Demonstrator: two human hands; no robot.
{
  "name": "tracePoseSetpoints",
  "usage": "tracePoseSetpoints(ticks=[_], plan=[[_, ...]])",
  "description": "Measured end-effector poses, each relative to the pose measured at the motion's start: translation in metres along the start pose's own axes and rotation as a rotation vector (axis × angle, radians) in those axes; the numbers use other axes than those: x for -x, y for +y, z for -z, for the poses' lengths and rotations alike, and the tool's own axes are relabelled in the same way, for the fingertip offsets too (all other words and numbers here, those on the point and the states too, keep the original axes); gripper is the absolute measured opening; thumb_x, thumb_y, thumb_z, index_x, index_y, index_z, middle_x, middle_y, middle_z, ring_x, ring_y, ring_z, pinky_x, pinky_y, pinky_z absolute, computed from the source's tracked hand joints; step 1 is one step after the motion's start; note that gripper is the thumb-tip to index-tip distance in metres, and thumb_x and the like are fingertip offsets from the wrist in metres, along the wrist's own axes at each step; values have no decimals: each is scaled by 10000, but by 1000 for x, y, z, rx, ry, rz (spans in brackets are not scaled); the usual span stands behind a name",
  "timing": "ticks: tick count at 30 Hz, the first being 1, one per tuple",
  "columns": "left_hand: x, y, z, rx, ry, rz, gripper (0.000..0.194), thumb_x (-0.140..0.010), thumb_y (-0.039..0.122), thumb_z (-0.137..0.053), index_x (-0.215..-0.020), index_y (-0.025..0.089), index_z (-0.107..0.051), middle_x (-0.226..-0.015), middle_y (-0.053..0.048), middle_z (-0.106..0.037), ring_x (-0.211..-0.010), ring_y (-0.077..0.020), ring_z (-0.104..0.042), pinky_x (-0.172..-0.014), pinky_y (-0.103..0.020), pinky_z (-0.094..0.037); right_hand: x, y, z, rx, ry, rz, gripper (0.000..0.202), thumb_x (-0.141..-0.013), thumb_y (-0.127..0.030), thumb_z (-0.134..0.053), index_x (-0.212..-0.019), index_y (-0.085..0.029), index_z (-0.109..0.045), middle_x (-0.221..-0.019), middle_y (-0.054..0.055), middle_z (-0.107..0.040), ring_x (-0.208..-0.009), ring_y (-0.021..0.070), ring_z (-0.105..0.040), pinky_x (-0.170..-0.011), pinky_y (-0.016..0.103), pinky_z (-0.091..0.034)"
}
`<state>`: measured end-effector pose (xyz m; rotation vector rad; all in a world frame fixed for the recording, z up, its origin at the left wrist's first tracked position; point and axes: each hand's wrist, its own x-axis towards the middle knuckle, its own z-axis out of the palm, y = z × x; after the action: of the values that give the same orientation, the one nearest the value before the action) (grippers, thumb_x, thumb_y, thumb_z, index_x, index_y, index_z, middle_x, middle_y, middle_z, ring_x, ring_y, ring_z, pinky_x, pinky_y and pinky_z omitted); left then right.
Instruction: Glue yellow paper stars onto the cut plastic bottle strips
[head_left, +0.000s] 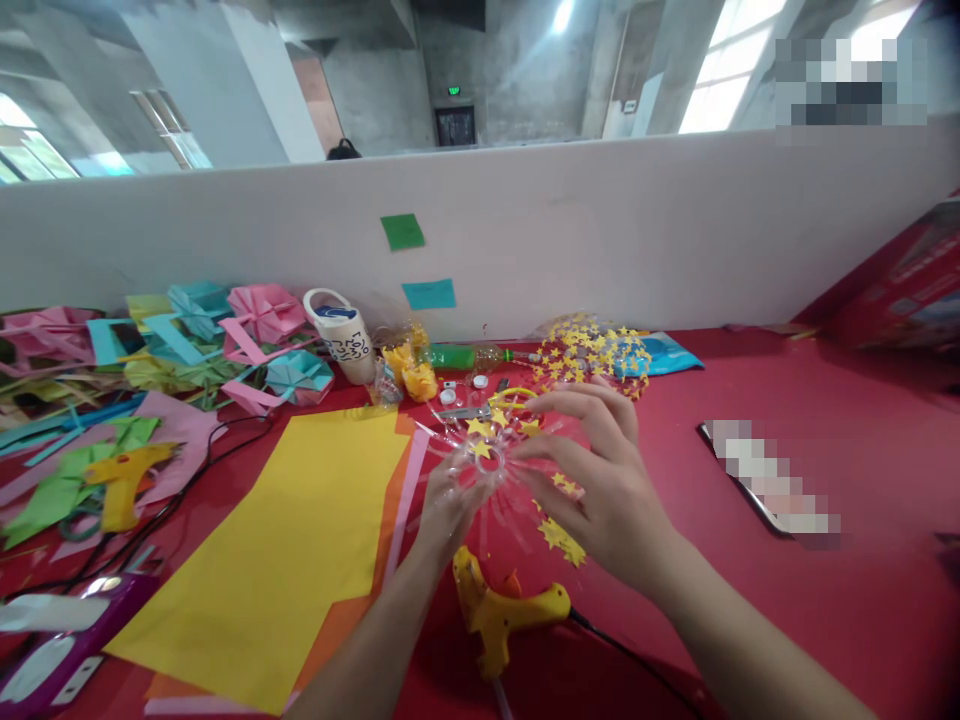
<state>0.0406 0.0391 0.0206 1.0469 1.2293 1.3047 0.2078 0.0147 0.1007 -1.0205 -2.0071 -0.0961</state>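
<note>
A clear plastic piece, cut into thin strips that spread out from a ring, is held up above the red table. Several yellow paper stars sit on its strips. My left hand grips it from the lower left. Beside it on the right, my right hand has its fingers bent and apart, the tips close to the strips; whether they touch is unclear. Loose yellow stars lie below my right hand. Scissors with yellow handles are just behind the piece.
A yellow glue gun with a cord lies in front, another at left. Yellow paper, paper flowers and a white cup are left. Behind are a green bottle and a starred bunch; a phone is right.
</note>
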Motion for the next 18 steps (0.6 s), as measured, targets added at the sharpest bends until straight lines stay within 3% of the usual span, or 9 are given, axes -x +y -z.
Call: tracePoseSetpoints(ticks=[8,12,18], plan=[[1,-5,1,26,-11,69,254,-573,256,-763,-790,169,-661,-775,-52,-692,-730,-225,-658,-662,-326,-538,-1,1,1,-83,30,-10,75,-809,-178,-638,-849,-239,-659,-973,32,-605,-1011,219,-503,-990,480,-336],[-2,-11,0,52,-100,29,317,-602,243,-752,-900,163,-679,-907,-73,-700,-792,-222,-665,-729,-322,-531,-1,1,1,-100,55,-2,65,-803,-171,-643,-817,-233,-656,-892,16,-619,-937,204,-516,-996,490,-324],[-4,-17,2,119,-65,67,267,-553,159,-774,-799,134,-674,-844,-69,-703,-728,-191,-655,-672,-275,-522,-3,1,1,-120,70,2,77,-795,-153,-651,-771,-226,-648,-830,7,-619,-893,189,-515,-1007,478,-326]])
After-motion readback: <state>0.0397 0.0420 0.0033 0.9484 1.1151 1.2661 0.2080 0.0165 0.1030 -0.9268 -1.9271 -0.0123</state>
